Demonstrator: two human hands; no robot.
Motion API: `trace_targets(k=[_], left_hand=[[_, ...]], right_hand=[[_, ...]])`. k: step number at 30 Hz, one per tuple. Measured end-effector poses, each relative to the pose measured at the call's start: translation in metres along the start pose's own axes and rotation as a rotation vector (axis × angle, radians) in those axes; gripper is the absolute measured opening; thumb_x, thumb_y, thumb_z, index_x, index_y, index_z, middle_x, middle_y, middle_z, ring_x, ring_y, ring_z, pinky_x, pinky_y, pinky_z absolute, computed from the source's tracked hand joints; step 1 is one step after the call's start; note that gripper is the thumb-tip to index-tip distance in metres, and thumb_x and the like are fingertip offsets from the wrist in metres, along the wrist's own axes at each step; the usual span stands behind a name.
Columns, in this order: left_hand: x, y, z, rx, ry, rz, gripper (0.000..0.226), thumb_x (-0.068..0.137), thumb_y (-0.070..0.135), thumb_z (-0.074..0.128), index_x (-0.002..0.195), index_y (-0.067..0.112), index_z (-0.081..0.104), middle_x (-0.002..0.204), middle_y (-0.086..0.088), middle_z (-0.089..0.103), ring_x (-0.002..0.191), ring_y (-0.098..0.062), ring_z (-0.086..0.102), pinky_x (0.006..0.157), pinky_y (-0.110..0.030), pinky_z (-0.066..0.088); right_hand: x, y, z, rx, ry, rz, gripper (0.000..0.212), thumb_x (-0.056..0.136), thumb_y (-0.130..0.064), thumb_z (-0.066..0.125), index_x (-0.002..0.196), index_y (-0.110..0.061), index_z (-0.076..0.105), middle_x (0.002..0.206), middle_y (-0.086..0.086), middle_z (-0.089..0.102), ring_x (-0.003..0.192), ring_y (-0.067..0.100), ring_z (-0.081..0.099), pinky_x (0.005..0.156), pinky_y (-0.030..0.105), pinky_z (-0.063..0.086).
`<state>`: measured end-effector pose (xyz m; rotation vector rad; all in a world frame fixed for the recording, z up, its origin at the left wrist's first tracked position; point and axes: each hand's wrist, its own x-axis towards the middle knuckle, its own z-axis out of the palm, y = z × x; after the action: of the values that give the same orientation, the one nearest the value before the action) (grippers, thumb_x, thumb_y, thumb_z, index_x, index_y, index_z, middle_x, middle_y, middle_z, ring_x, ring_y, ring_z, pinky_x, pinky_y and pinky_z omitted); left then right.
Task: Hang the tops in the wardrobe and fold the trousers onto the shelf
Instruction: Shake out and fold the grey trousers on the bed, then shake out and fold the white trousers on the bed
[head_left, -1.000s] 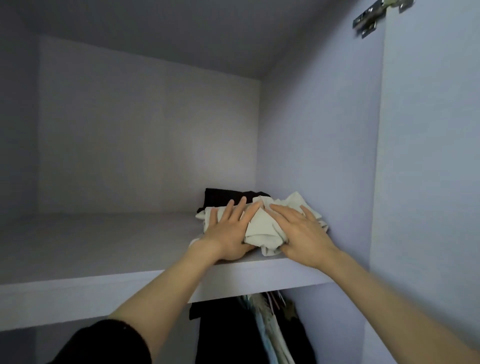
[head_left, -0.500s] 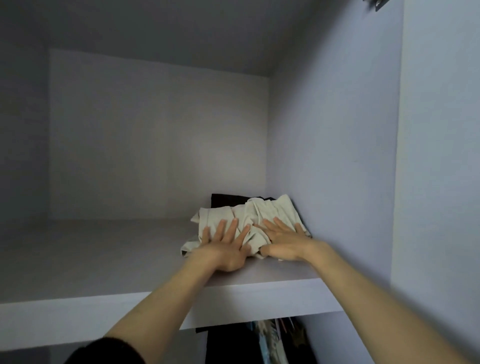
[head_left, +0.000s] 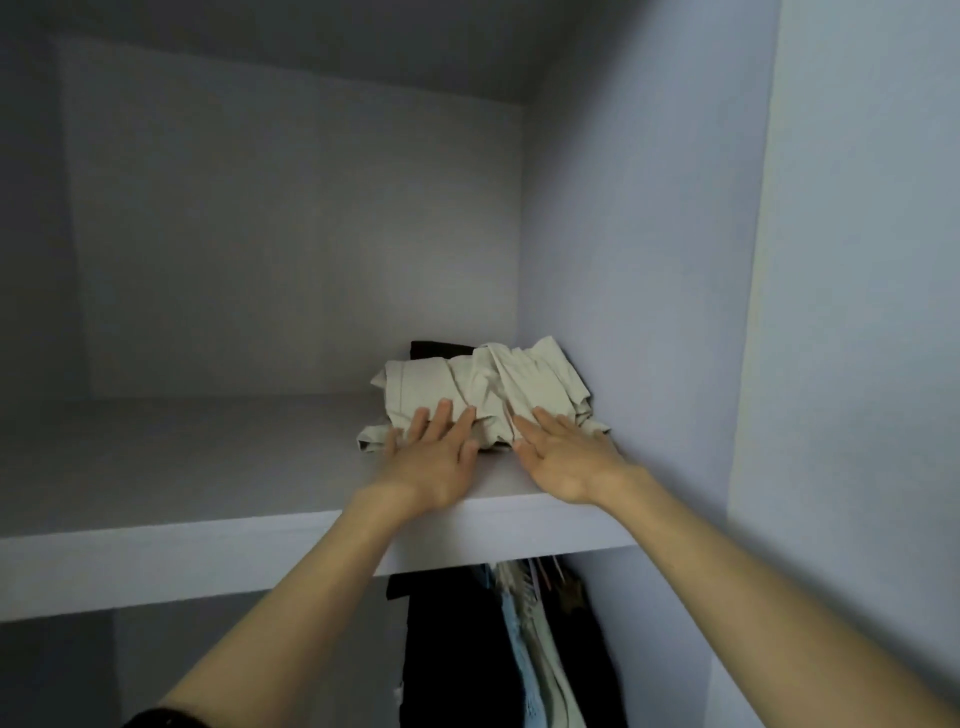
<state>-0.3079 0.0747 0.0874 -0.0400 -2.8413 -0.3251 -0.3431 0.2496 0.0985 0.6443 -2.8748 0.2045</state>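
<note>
Since the earlier frames the folded cream cotton trousers (head_left: 483, 395) have gone further back along the pale lilac wardrobe shelf (head_left: 218, 551), and both hands have slid off the top of the bundle down to its front edge.

Trousers now sit deep in the right rear corner, just beside the side wall (head_left: 623, 260), overlapping a folded black garment (head_left: 428, 349) behind them. One loose cream corner trails out at front left, flat on the shelf.

Left hand (head_left: 434, 457): palm down, fingers straight and spread, tips touching the bundle's near edge; it grips nothing. Right hand (head_left: 563, 457): also flat, fingers extended and angled inward, tips against the cloth's front right; it holds nothing either. Both forearms reach up and forward over the shelf lip.

Judgement: flat palms suit pushing and pressing a soft stack without undoing the folds; the corner placement keeps it braced by the wall.

Below the shelf, dark and pale hanging tops (head_left: 519, 649) are visible.
</note>
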Motion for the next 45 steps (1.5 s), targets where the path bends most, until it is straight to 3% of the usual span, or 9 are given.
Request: trace_targets(k=[5, 7, 9, 12, 15, 20, 26, 31, 45], left_hand=[[-0.074, 0.013, 0.022, 0.215, 0.371, 0.069, 0.046, 0.101, 0.036, 0.021, 0.144, 0.024, 0.033, 0.151, 0.001, 0.033, 0.138, -0.020, 0.030, 0.112, -0.038, 0.014], [-0.102, 0.018, 0.035, 0.221, 0.443, 0.169, 0.046, 0.099, 0.030, 0.031, 0.142, 0.017, 0.036, 0.147, -0.005, 0.037, 0.136, -0.023, 0.031, 0.112, -0.041, 0.011], [-0.124, 0.018, 0.050, 0.112, 0.465, 0.265, 0.046, 0.097, 0.023, 0.039, 0.141, 0.012, 0.038, 0.149, -0.010, 0.033, 0.139, -0.028, 0.025, 0.114, -0.045, 0.013], [-0.165, 0.022, 0.081, -0.145, 0.299, 0.293, 0.045, 0.098, 0.020, 0.038, 0.143, 0.015, 0.036, 0.149, -0.005, 0.033, 0.137, -0.024, 0.031, 0.108, -0.038, 0.031], [-0.216, 0.025, 0.133, -0.210, 0.052, 0.369, 0.044, 0.099, 0.023, 0.036, 0.143, 0.018, 0.034, 0.148, 0.001, 0.034, 0.132, -0.019, 0.036, 0.103, -0.034, 0.037], [-0.326, 0.049, 0.197, -0.350, -0.292, 0.600, 0.038, 0.100, 0.022, 0.038, 0.137, 0.022, 0.044, 0.137, 0.002, 0.048, 0.123, -0.015, 0.045, 0.092, -0.022, 0.035], [-0.437, 0.133, 0.235, -0.445, -0.599, 0.932, 0.031, 0.097, 0.016, 0.046, 0.125, 0.014, 0.059, 0.128, -0.003, 0.058, 0.119, -0.017, 0.052, 0.102, -0.026, 0.037], [-0.525, 0.251, 0.244, -0.487, -0.772, 1.239, 0.025, 0.097, 0.025, 0.047, 0.114, 0.021, 0.065, 0.111, 0.005, 0.067, 0.102, -0.013, 0.061, 0.085, -0.022, 0.044], [-0.655, 0.543, 0.275, -0.458, -1.007, 1.519, 0.030, 0.098, 0.024, 0.044, 0.124, 0.024, 0.060, 0.120, 0.008, 0.064, 0.111, -0.009, 0.059, 0.095, -0.031, 0.047]], right_hand=[[-0.075, -0.013, 0.029, 0.011, 0.228, -0.002, 0.050, 0.102, -0.040, 0.018, 0.148, -0.023, 0.025, 0.156, 0.001, 0.020, 0.144, 0.018, 0.015, 0.117, 0.043, 0.009], [-0.111, -0.014, 0.041, 0.089, 0.248, 0.005, 0.052, 0.101, -0.041, 0.024, 0.150, -0.023, 0.020, 0.159, -0.001, 0.011, 0.145, 0.017, 0.008, 0.118, 0.041, 0.011], [-0.141, -0.015, 0.052, 0.104, 0.248, 0.037, 0.051, 0.101, -0.040, 0.030, 0.148, -0.023, 0.024, 0.158, 0.000, 0.016, 0.144, 0.019, 0.017, 0.114, 0.039, 0.021], [-0.194, -0.026, 0.087, 0.039, 0.251, 0.191, 0.042, 0.100, -0.037, 0.034, 0.139, -0.022, 0.040, 0.138, 0.004, 0.049, 0.122, 0.027, 0.049, 0.092, 0.037, 0.042], [-0.257, -0.042, 0.136, 0.108, 0.167, 0.381, 0.034, 0.098, -0.036, 0.036, 0.125, -0.020, 0.050, 0.123, 0.007, 0.058, 0.109, 0.031, 0.057, 0.080, 0.035, 0.046], [-0.401, -0.063, 0.200, 0.247, 0.051, 0.672, 0.039, 0.098, -0.037, 0.037, 0.131, -0.018, 0.050, 0.126, 0.007, 0.060, 0.113, 0.029, 0.056, 0.091, 0.036, 0.047], [-0.583, -0.064, 0.213, 0.306, 0.047, 1.054, 0.037, 0.098, -0.039, 0.040, 0.130, -0.025, 0.053, 0.124, 0.005, 0.063, 0.115, 0.027, 0.057, 0.093, 0.035, 0.045], [-0.747, -0.054, 0.204, 0.362, 0.124, 1.416, 0.035, 0.098, -0.035, 0.041, 0.128, -0.024, 0.055, 0.121, 0.006, 0.065, 0.114, 0.027, 0.058, 0.093, 0.032, 0.044], [-0.996, 0.081, 0.115, 0.336, 0.369, 1.786, 0.033, 0.099, -0.030, 0.040, 0.128, -0.019, 0.054, 0.119, 0.002, 0.065, 0.114, 0.023, 0.056, 0.093, 0.030, 0.044]])
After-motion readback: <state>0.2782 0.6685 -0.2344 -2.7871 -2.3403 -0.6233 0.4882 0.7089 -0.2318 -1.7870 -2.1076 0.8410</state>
